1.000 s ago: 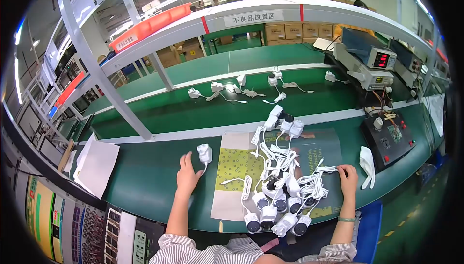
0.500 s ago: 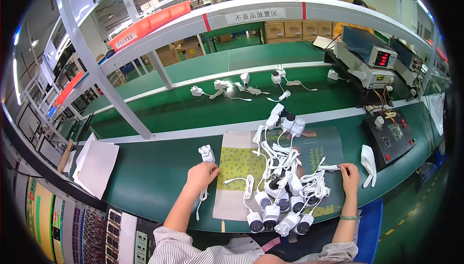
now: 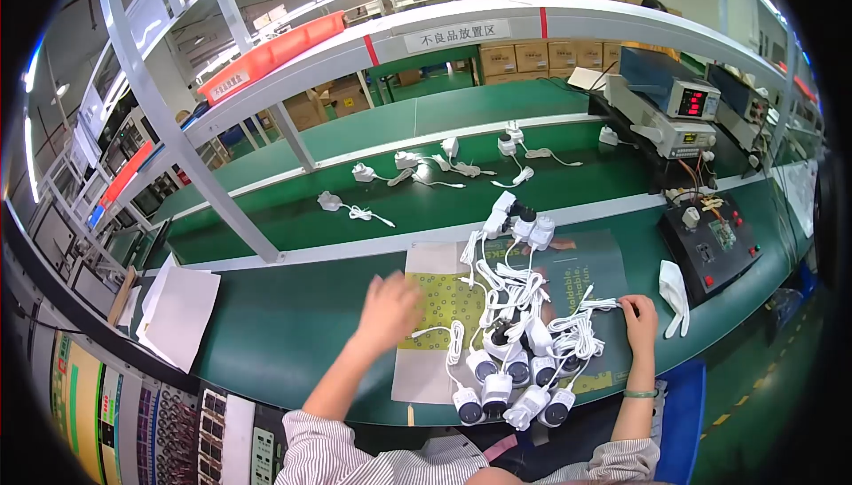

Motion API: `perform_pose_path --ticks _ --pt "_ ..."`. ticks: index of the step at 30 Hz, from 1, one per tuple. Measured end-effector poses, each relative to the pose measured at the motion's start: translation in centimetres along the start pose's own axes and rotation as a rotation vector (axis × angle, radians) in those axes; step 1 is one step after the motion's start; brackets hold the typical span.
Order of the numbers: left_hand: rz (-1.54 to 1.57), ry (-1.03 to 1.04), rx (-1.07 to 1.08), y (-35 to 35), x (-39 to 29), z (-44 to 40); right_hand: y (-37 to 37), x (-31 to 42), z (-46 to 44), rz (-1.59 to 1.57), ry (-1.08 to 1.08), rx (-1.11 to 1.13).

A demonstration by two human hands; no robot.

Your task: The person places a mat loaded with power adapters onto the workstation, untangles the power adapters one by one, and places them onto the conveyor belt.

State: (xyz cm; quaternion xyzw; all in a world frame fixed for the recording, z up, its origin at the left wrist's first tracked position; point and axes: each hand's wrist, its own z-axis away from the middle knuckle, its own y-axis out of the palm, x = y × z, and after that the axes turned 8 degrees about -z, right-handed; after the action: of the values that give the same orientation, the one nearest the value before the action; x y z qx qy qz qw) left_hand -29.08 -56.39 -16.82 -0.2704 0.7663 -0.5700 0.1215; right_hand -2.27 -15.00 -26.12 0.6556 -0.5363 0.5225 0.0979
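Many white power adapters with coiled cables lie in a pile (image 3: 519, 307) on a printed sheet (image 3: 422, 374) on the green bench. My left hand (image 3: 390, 312) is over the sheet's left edge, blurred, fingers apart and nothing visible in it. At the pile's right side my right hand (image 3: 639, 312) pinches the end of a white cable (image 3: 603, 304). One adapter (image 3: 330, 201) with its cable lies on the green strip behind the bench's metal edge, at the left of several others (image 3: 408, 160).
White papers (image 3: 182, 312) lie at the left. On the right are a white glove (image 3: 674, 297), a black test box (image 3: 713, 245) and stacked meters (image 3: 679, 134). A metal shelf (image 3: 390, 46) with a red tray (image 3: 275, 55) spans above. A blue bin (image 3: 685, 414) stands below right.
The adapter that lay by my left hand now lies on the green strip behind the metal edge. My left hand has let it go and moved right. The right hand stays at the cable.
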Motion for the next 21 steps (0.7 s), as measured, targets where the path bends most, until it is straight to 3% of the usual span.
perform_pose_path --ticks 1,3,5,6,8,11,18,21 --pt "0.147 0.092 0.189 -0.6 -1.6 0.9 0.0 0.0 0.0 -0.003 0.002 0.0" --pt "0.486 0.423 0.127 0.1 -4.5 3.8 0.1 0.0 -0.1 -0.005 -0.004 0.003" --pt "0.737 0.557 0.325 -0.9 -7.4 5.6 0.0 0.2 -0.1 0.003 -0.012 -0.005" --pt "0.868 0.545 0.37 -1.4 -8.4 6.1 0.0 0.2 0.0 0.001 -0.022 -0.006" --pt "0.846 0.475 0.368 -1.4 -9.1 7.0 0.0 0.1 -0.1 0.004 -0.039 -0.011" --pt "0.316 0.445 0.306 -1.4 -9.7 7.8 -0.1 0.3 -0.2 0.0 -0.037 -0.014" --pt "0.32 0.325 0.04 2.0 -8.5 7.8 0.1 -0.5 0.0 0.006 -0.076 -0.04" --pt "0.456 0.065 0.199 0.3 -7.8 6.7 0.3 -1.0 -0.1 0.008 -0.099 -0.039"
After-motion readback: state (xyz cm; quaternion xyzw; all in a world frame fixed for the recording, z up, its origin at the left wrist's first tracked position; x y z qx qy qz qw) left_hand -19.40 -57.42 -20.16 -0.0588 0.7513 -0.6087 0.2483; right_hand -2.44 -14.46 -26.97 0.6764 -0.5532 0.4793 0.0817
